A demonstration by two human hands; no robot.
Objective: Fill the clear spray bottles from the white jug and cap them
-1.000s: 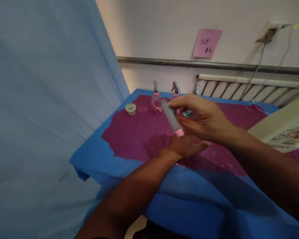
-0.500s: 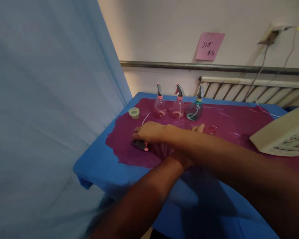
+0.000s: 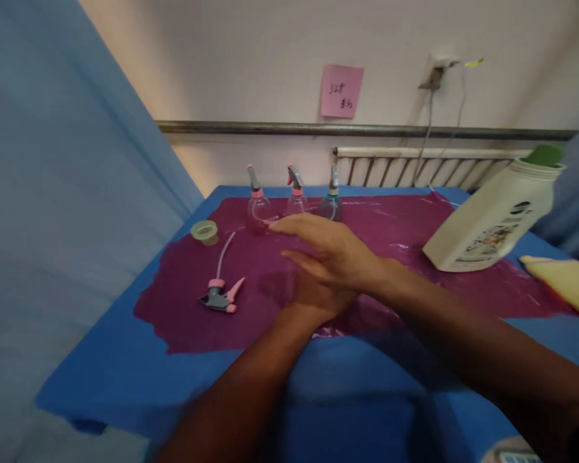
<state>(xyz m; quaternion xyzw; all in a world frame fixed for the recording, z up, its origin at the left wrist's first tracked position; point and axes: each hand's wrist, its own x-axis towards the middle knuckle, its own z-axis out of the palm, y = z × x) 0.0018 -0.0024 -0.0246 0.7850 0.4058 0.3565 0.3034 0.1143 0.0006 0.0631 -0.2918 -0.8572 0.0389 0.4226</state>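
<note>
My right hand (image 3: 330, 247) reaches across from the right with thumb and fingers apart and nothing in it. Below and behind it is my left hand (image 3: 318, 299); its fingers are mostly hidden by the right one, so I cannot tell what they hold. A grey-and-pink spray head (image 3: 218, 297) with a clear dip tube (image 3: 225, 254) lies on the purple sheet left of my hands. Just behind my right hand stand two clear spray bottles with pink collars, the left bottle (image 3: 258, 209) and the middle bottle (image 3: 297, 202), and a teal spray bottle (image 3: 332, 204).
A small translucent cup (image 3: 205, 233) stands at the left. At the right a large white jug (image 3: 492, 222) with a green top leans beside a yellow cloth-like item (image 3: 567, 280). The purple sheet (image 3: 197, 334) covers a blue table (image 3: 106, 379). A blue curtain (image 3: 77, 193) hangs left.
My right hand has let go of the spray head, which now lies on the sheet, and moved right over my left hand. The view has turned right, showing more of the jug.
</note>
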